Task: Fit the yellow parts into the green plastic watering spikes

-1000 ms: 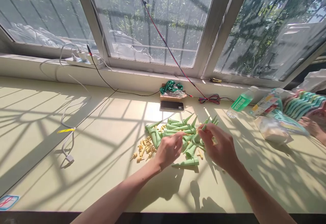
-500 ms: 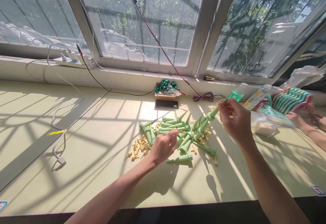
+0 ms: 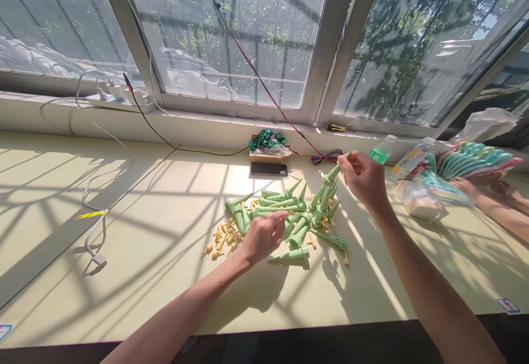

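My right hand [image 3: 364, 181] pinches the narrow end of a green plastic watering spike [image 3: 332, 177], its wide collared end pointing down and left over the pile. My left hand [image 3: 264, 236] is closed at the near side of the pile; anything between its fingertips is hidden. Around it lie several more green watering spikes [image 3: 282, 202], heaped in different directions. One spike [image 3: 294, 254] lies apart in front, just right of my left hand. Small yellow plastic valve pieces [image 3: 223, 238] are gathered left of the heap, and others are scattered among and right of the spikes.
Behind the pile are a black phone [image 3: 268, 169] and a small cardboard box [image 3: 268, 158] with green material. At right stand a green-labelled bottle [image 3: 382, 150], bagged goods [image 3: 421, 198] and pastel hangers [image 3: 475, 160], with another person's hands [image 3: 469, 187]. A white cable [image 3: 96, 237] lies left.
My right hand has moved left and slightly up with the spike, bringing it over the pile's right part. My left hand has hardly moved. The other person's hands and the hangers have shifted slightly.
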`<state>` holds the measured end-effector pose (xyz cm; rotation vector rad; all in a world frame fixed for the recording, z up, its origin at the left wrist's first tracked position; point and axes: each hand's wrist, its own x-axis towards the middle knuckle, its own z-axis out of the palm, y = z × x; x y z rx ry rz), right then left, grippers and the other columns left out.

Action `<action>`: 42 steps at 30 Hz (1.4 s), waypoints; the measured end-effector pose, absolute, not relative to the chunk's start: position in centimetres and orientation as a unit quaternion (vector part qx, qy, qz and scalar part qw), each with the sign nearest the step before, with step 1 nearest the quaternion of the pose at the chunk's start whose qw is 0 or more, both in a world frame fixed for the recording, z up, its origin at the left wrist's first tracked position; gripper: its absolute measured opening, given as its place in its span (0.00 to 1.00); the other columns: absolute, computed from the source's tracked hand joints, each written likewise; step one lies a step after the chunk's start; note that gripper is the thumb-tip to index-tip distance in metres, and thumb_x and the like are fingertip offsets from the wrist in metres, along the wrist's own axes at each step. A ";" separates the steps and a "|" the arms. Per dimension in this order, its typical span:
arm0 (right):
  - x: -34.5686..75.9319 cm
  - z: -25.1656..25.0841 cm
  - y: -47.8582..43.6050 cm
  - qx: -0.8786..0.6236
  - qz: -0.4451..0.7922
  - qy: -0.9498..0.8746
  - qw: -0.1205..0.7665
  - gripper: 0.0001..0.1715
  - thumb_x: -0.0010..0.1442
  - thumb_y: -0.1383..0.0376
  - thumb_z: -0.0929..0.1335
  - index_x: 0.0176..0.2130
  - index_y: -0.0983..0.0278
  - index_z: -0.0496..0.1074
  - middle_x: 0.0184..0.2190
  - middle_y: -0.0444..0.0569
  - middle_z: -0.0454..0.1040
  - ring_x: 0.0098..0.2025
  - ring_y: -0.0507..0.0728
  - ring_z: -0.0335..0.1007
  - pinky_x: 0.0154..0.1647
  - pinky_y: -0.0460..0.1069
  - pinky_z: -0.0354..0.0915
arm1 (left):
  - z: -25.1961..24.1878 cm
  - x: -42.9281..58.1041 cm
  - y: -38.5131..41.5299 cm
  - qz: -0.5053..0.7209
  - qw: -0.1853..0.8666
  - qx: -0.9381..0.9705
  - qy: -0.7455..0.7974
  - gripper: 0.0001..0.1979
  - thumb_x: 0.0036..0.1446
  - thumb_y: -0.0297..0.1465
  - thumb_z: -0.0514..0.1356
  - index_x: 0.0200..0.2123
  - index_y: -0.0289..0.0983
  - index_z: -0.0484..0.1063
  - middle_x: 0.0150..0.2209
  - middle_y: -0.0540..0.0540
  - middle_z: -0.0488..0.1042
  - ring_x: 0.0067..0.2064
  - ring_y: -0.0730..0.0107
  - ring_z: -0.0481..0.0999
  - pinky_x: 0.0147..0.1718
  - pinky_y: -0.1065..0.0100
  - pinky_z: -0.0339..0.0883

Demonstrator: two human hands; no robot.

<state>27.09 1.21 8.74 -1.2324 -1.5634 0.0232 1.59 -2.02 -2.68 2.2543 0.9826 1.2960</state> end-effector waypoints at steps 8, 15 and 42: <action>27.3 9.5 2.4 -0.549 -0.033 -0.678 0.488 0.13 0.61 0.57 0.68 0.30 0.63 0.70 0.23 0.45 0.74 0.23 0.52 0.68 0.26 0.47 0.61 | -3.0 1.7 -1.9 0.466 0.118 0.819 0.312 0.10 0.61 0.24 0.54 0.42 0.35 0.75 0.24 0.50 0.75 0.18 0.76 0.65 0.21 0.71 0.63; 27.7 7.5 3.5 -0.571 -0.010 -0.723 0.389 0.15 0.59 0.58 0.67 0.26 0.64 0.71 0.21 0.44 0.72 0.23 0.52 0.65 0.26 0.46 0.56 | -3.3 1.6 -1.8 0.443 0.123 0.828 0.319 0.11 0.61 0.23 0.54 0.42 0.35 0.75 0.29 0.48 0.79 0.20 0.76 0.68 0.21 0.71 0.66; 29.0 6.5 3.5 -0.580 0.072 -0.756 0.294 0.19 0.59 0.52 0.67 0.30 0.65 0.77 0.25 0.48 0.77 0.26 0.54 0.71 0.29 0.46 0.60 | -2.3 1.3 -1.8 0.370 0.119 0.871 0.301 0.13 0.60 0.22 0.52 0.41 0.35 0.76 0.33 0.45 0.80 0.24 0.73 0.75 0.23 0.72 0.67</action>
